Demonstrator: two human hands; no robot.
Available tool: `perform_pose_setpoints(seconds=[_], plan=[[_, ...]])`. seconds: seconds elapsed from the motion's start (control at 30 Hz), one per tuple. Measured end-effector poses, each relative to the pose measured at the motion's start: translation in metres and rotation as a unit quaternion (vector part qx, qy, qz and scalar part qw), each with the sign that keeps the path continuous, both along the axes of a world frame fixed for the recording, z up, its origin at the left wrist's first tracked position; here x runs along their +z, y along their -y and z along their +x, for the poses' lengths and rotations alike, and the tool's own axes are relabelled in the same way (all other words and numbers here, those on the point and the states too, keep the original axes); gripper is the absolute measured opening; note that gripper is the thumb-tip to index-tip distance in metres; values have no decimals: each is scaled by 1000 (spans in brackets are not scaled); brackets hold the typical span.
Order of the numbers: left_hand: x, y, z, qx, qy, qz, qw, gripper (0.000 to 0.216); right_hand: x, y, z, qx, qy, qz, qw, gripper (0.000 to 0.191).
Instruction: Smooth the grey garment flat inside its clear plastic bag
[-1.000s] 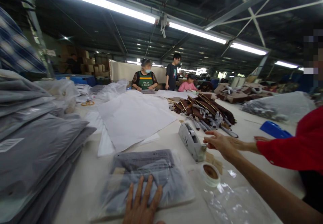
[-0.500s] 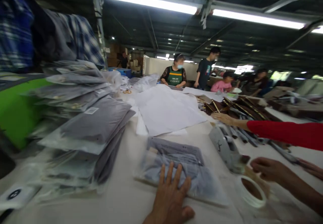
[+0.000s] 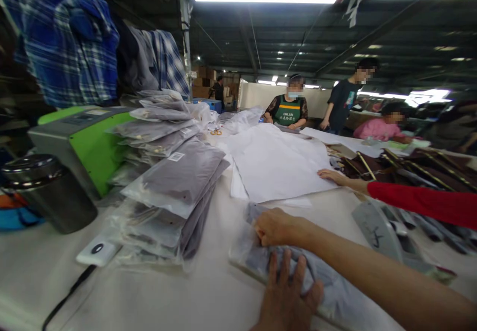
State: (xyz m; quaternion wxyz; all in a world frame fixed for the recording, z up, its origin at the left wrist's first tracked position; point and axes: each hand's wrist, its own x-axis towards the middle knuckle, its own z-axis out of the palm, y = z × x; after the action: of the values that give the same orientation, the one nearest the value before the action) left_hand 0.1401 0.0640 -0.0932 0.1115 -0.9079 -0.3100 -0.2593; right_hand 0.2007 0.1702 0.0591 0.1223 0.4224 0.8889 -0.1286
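Left hand (image 3: 288, 296): lies flat on the bagged garment (image 3: 298, 266), palm down, fingers (image 3: 278, 271) spread and pointing away from the person.
Right hand (image 3: 276, 227): reaches across from the right and rests on the far left corner of the same bag, fingers curled and pressed together against the plastic; whether they pinch the bag's edge cannot be told.
Bagged garment: a grey folded piece of clothing in a clear plastic bag, lying flat on the surface (image 3: 156, 296) straight in front of the person, under both hands.
Stack of bags (image 3: 175, 182): more grey garments in clear bags, piled and leaning, just to the left of the bagged garment; one carries a white barcode label (image 3: 176, 156).
White paper (image 3: 272, 164): large sheets spread on the surface beyond the bagged garment.
Tape dispenser (image 3: 376, 231): grey, to the right of the bagged garment, behind the right forearm.
Co-worker's hand (image 3: 330, 174): from a red sleeve (image 3: 421, 202) on the right, resting at the edge of the white paper.
Green machine (image 3: 82, 142): at the left, behind the stack of bags.
Metal flask (image 3: 46, 192): dark, with a shiny lid, in front of the green machine.
White device (image 3: 97, 250): small, with a black cable, at the foot of the stack.
Other people: three stand or sit at the far end of the surface.
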Motion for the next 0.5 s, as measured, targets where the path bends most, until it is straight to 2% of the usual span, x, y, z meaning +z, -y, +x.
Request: perform_pose_setpoints(seconds=[0.07, 0.13, 0.23, 0.3, 0.4, 0.5], plan=[[-13, -2, 6, 38, 46, 96, 994, 61, -9, -15, -9, 27, 43, 9, 999, 6], [-20, -3, 12, 71, 97, 153, 981, 49, -15, -28, -13, 52, 61, 19, 997, 16], [-20, -3, 18, 89, 162, 171, 968, 36, -16, -44, -6, 76, 46, 38, 995, 34], [-19, -4, 18, 85, 165, 170, 968, 37, -14, -54, 6, 75, 18, 53, 996, 44], [-24, -7, 17, 77, 136, 177, 972, 45, -10, -60, 28, 15, -38, 109, 993, 61], [-34, -14, 19, 73, 156, 187, 967, 46, -15, -45, 43, -83, -105, 174, 976, 79]])
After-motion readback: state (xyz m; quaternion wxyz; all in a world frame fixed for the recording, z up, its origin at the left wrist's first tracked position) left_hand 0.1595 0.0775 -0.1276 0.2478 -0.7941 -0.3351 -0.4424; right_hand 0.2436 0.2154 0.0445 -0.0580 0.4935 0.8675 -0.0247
